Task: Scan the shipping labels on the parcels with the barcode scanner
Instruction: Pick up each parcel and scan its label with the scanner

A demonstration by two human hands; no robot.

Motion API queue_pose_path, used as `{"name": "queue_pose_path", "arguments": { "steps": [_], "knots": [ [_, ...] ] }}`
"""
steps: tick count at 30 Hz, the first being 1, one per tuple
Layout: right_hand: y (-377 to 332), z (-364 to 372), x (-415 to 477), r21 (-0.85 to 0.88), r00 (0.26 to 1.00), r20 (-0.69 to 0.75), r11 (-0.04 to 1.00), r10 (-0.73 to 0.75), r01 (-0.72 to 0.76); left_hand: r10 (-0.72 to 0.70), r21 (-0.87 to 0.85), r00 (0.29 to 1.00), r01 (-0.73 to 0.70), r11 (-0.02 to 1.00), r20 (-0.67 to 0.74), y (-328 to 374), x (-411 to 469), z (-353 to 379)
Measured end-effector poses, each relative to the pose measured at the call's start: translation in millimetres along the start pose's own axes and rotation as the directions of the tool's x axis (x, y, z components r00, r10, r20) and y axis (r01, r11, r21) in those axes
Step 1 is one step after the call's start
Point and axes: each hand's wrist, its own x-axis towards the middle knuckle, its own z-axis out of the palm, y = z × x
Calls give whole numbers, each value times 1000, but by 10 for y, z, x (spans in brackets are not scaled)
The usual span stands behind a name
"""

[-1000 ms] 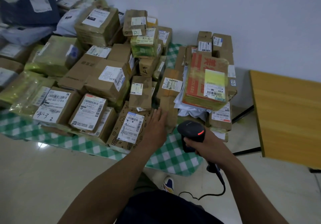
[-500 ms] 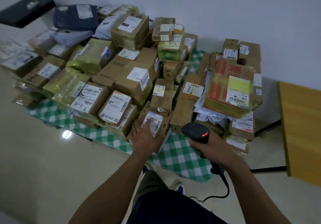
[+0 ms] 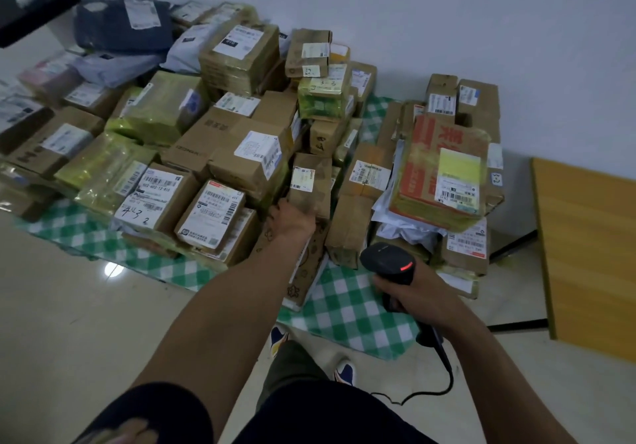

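A heap of cardboard parcels with white shipping labels covers a green checked cloth (image 3: 347, 316) on the floor. My left hand (image 3: 290, 218) grips the lower end of a small upright brown box (image 3: 315, 182), whose label faces me. My right hand (image 3: 409, 292) holds the black barcode scanner (image 3: 387, 261) by its handle; a red light glows on its head, which points toward the pile. The scanner's cable (image 3: 444, 371) trails down to the floor. A flat patterned box (image 3: 306, 264) lies under my left forearm.
A red-printed box (image 3: 444, 168) with a yellow label tops a stack at the right. A wooden tabletop (image 3: 585, 250) stands at the far right. Blue and grey mailer bags (image 3: 120, 27) lie at the back left. My feet (image 3: 344, 373) stand on pale tiles by the cloth's edge.
My left hand left the label on the flat patterned box and reached further in, taking hold of the small upright box. The scanner stayed low at the right.
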Motion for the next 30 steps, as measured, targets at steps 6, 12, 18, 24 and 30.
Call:
{"name": "queue_pose_path", "arguments": {
  "steps": [6, 12, 18, 24, 30],
  "knots": [
    [51, -71, 4, 31, 999, -35, 999, 10, -9, -23, -14, 1000, 23, 1000, 3, -38, -73, 107],
    [40, -91, 23, 70, 1000, 4, 997, -20, 19, -20, -88, 1000, 21, 996, 9, -164, -82, 114],
    [15, -95, 31, 37, 999, 36, 999, -39, 38, -81, -35, 992, 84, 996, 94, -193, -94, 52],
    [17, -96, 44, 17, 999, 3, 999, -46, 46, 3, -52, 998, 1, 999, 69, -355, -387, -12],
    [-45, -88, -16, 27, 999, 6, 999, -43, 43, 47, -11, 999, -47, 999, -2, -852, -774, 23]
  ]
}}
